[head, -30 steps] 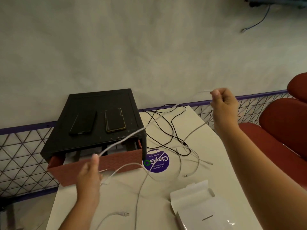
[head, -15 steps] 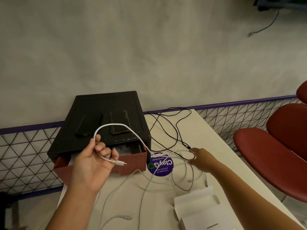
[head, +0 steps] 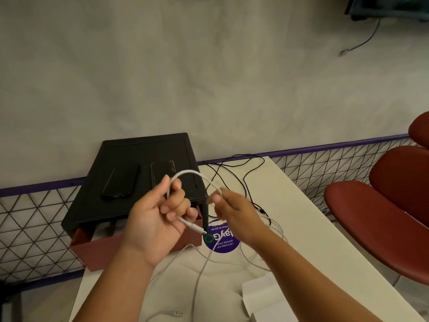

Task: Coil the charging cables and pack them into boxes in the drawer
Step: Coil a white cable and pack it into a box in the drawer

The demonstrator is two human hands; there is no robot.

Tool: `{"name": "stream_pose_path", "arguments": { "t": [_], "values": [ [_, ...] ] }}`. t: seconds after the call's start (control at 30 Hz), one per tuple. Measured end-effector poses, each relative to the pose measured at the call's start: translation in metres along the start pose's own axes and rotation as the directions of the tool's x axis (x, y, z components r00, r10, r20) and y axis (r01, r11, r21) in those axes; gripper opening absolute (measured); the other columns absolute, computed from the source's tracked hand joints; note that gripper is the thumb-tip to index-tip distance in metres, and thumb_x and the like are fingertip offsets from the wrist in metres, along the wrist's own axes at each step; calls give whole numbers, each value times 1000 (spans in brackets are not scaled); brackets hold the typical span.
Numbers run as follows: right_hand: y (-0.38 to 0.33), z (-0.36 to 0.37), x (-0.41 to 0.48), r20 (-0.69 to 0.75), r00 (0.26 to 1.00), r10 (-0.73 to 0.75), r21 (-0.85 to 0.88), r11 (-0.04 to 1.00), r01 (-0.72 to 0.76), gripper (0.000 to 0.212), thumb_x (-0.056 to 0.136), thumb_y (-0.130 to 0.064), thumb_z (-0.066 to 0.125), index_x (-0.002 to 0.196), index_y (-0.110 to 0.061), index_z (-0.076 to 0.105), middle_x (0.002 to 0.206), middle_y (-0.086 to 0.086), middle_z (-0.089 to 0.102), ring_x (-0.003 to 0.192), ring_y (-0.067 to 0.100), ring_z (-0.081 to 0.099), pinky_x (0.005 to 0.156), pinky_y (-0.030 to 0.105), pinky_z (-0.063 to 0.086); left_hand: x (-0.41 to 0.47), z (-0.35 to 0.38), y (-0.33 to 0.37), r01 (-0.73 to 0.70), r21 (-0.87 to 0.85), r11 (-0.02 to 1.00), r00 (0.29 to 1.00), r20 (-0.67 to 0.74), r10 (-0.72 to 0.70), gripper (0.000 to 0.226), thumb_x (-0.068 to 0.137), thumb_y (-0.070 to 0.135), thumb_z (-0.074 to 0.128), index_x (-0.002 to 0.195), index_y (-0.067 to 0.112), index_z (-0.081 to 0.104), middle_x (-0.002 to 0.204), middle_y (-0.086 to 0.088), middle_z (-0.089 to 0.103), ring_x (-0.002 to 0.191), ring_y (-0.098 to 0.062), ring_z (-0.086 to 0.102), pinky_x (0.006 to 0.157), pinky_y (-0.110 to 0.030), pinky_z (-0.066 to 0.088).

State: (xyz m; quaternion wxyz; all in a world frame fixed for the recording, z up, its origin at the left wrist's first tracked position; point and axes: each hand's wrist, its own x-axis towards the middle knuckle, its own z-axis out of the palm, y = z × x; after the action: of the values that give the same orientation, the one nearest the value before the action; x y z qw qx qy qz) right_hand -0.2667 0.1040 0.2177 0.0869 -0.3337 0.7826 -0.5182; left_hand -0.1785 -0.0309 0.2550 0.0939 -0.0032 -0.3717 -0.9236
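We record the left hand (head: 157,219) clenched round one end of the white cable (head: 192,172), the plug jutting out below its fingers. The cable arches across to the right hand (head: 234,212), which pinches it. Both hands are raised over the bench (head: 290,205), in front of the open drawer (head: 92,252). Loose cables (head: 236,155) lie on the bench.

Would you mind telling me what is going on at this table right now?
A person is coiling a white charging cable. The left hand holds its plug end in a curled grip, and the cable arches over to the right hand, which pinches it further along; the rest trails onto the white table among other loose cables. The reddish drawer of the black cabinet stands open, two phones lie on the cabinet, and an open white box sits at the near edge.
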Motion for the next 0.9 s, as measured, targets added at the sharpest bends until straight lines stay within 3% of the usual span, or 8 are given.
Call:
{"name": "stream_pose_path", "arguments": {
  "t": [0.13,0.23,0.4,0.6,0.7,0.73,0.83,0.9],
  "values": [
    [16,20,-14,119,992,32,20,999,-35,24,99,-33,38,79,-35,52,62,-10,46,54,-1,42,58,20,36,7,8,6,-107,30,994,994,7,107,26,80,32,50,86,17,71,53,7,33,45,-6,33,57,-23,47],
    [13,24,-20,151,988,40,29,999,-44,19,93,-39,38,81,-35,51,60,-12,46,54,0,42,59,22,37,12,16,3,-152,144,978,988,7,153,36,85,30,39,108,16,63,54,7,35,48,-6,32,66,-27,36],
    [-2,26,-36,301,950,84,-203,979,-23,18,99,-30,40,90,-17,49,71,-9,49,69,10,47,70,30,41,16,27,-11,-259,360,896,965,53,258,37,87,31,41,120,24,55,61,5,45,58,-6,39,73,-27,36],
    [-28,13,-55,330,936,121,-336,942,-3,24,96,-32,44,107,-13,54,102,4,60,94,20,55,84,35,47,16,22,-30,-450,786,423,874,290,391,32,94,33,43,124,44,43,84,15,66,86,-2,61,90,-14,46],
    [-40,-5,-60,161,987,-8,-331,942,62,19,95,-29,48,76,-27,49,68,-10,50,65,4,46,61,21,36,16,14,-34,-445,872,205,880,383,281,35,94,33,41,123,53,42,84,8,64,74,-11,60,91,-34,47],
    [-43,-14,-61,84,996,-37,-345,936,63,24,94,-29,49,71,-27,46,62,-10,46,60,5,42,58,21,33,15,13,-34,-435,877,202,889,384,249,33,95,32,42,122,51,43,80,7,63,69,-9,59,90,-31,48],
    [-48,-37,-63,-117,989,-93,-313,948,52,27,91,-32,55,66,-29,48,61,-6,54,61,9,50,55,21,35,7,17,-33,-316,868,383,948,307,87,32,92,38,43,120,31,56,63,10,62,59,-2,60,60,-13,47],
    [-49,-44,-66,-189,972,-142,-280,956,85,20,87,-32,61,69,-34,52,65,-7,61,67,10,57,53,14,39,3,21,-35,-292,836,465,943,333,-7,41,91,52,45,105,20,65,71,2,66,70,-11,65,62,-23,53]
  ]
}}
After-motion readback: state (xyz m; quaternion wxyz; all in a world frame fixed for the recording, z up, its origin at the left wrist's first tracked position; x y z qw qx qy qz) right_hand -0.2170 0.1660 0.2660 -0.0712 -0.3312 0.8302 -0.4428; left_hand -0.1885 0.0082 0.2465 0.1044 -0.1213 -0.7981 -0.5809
